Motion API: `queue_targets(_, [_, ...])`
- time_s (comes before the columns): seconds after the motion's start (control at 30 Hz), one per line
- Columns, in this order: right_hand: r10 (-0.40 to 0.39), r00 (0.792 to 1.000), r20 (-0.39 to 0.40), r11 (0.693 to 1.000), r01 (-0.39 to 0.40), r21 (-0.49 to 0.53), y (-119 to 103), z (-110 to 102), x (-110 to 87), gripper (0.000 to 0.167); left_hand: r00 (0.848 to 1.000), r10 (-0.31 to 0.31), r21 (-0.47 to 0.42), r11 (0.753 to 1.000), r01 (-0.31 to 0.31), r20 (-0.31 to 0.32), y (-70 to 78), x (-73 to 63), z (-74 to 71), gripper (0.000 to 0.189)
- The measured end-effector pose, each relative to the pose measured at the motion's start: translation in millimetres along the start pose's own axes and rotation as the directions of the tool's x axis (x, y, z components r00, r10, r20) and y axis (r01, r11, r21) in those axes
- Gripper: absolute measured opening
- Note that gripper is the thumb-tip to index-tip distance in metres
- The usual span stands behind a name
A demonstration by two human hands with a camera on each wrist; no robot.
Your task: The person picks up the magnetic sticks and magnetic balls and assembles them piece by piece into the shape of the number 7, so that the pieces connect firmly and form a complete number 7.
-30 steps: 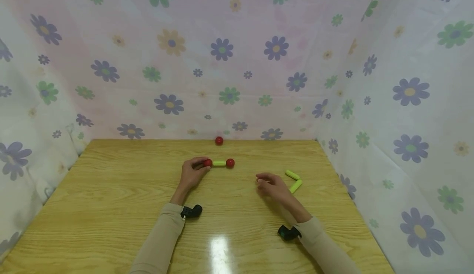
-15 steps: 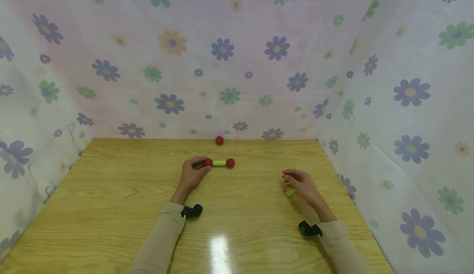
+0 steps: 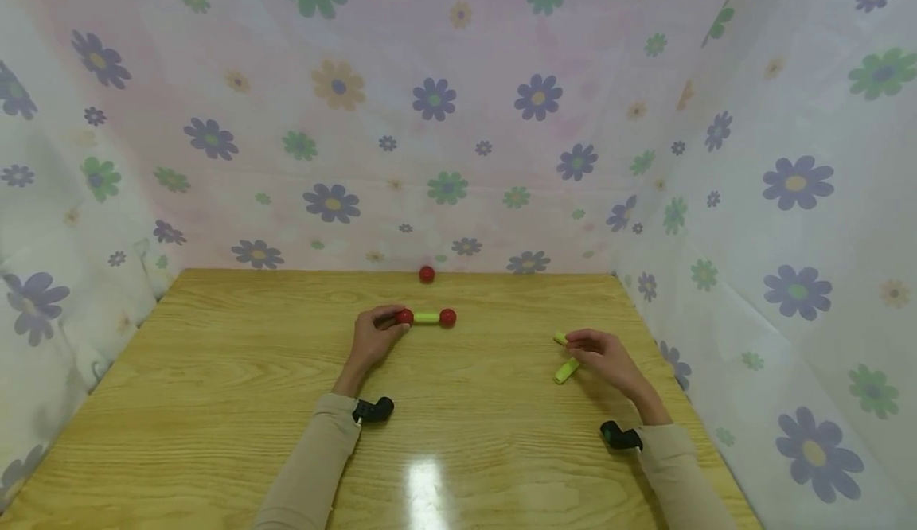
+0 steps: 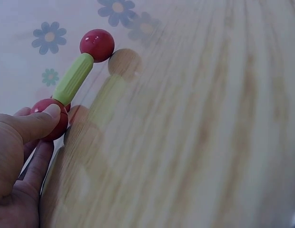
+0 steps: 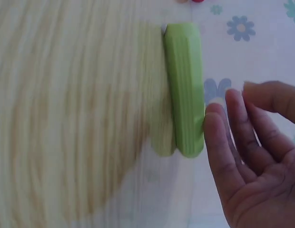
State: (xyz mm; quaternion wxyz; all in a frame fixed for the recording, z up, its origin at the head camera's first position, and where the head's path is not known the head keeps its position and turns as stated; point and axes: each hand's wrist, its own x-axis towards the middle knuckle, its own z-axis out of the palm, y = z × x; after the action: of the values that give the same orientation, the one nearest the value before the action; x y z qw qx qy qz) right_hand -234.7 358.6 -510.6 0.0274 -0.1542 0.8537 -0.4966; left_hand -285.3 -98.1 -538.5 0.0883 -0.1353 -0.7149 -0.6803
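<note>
My left hand [image 3: 374, 337] pinches a red ball [image 4: 57, 126] between thumb and fingers. A ribbed light-green rod [image 4: 74, 80] joins it to a second red ball [image 3: 447, 317], and the piece lies level on the table. On the right side, my right hand [image 3: 607, 357] hovers with loosely bent fingers and nothing between them. Two loose green rods are by its fingertips: a nearer rod [image 3: 566, 371] and a farther rod [image 3: 560, 338], partly hidden by the hand. In the right wrist view a ribbed green rod [image 5: 185, 90] lies just beside the fingers.
A single red ball [image 3: 427, 274] sits at the back edge of the wooden table [image 3: 466, 418]. Flower-print cloth [image 3: 401, 132] hangs behind the table and along both sides. Black wrist cameras [image 3: 620, 437] are strapped near the cuffs.
My right hand has moved right, from left of the loose green rods to over them, and their far ends are now covered. The left hand keeps its pinch in place.
</note>
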Motion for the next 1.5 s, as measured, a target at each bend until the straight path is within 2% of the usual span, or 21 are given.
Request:
queue_targets(0.1, [-0.044,0.999,0.032,0.998,0.045,-0.048,1.6,-3.9,-0.1,0.029,1.000,0.003,0.004,1.000,-0.003,-0.008,-11.9,2.9,0.7,0.036])
queue_targets(0.27, [-0.095,0.989,0.115,0.994,0.099,-0.038,-1.7,-9.3,-0.8,0.031,1.000,-0.007,0.007,1.000,0.007,-0.005,-20.2,4.9,-1.3,0.036])
queue_targets(0.43, [-0.100,0.990,0.104,0.994,0.104,-0.038,-5.5,-13.0,-2.5,0.035,1.000,-0.016,-0.005,1.000,0.016,-0.005,-20.9,4.8,-2.1,0.036])
queue_targets(0.6, [-0.059,0.995,0.085,0.995,0.065,-0.074,-3.0,-14.1,-3.8,0.035,0.999,-0.033,0.019,0.999,0.033,-0.013,-17.2,3.3,-0.4,0.036])
queue_targets(0.73, [-0.029,0.995,0.093,0.993,0.039,-0.109,-0.7,-11.1,-3.3,0.036,1.000,-0.030,0.013,0.999,0.030,-0.009,-7.1,0.0,1.0,0.036])
queue_targets(0.87, [-0.041,0.994,0.104,0.987,0.057,-0.152,-1.9,-5.8,-1.2,0.037,0.999,-0.040,0.000,0.999,0.040,0.007,7.5,-3.6,-0.3,0.036])
queue_targets(1.0, [-0.059,0.991,0.117,0.980,0.079,-0.182,-3.5,-0.7,1.5,0.039,0.999,-0.046,0.006,0.999,0.046,0.021,15.9,-4.8,-1.4,0.036])
queue_targets(1.3, [-0.040,0.985,0.171,0.978,0.074,-0.195,-9.5,11.0,5.4,0.038,0.999,-0.027,-0.001,1.000,0.027,0.029,16.4,-5.7,-0.9,0.037])
queue_targets(1.5, [-0.018,0.981,0.194,0.976,0.059,-0.209,-13.7,16.1,7.6,0.035,0.999,-0.043,-0.003,0.999,0.043,0.032,16.6,-5.6,-1.5,0.038])
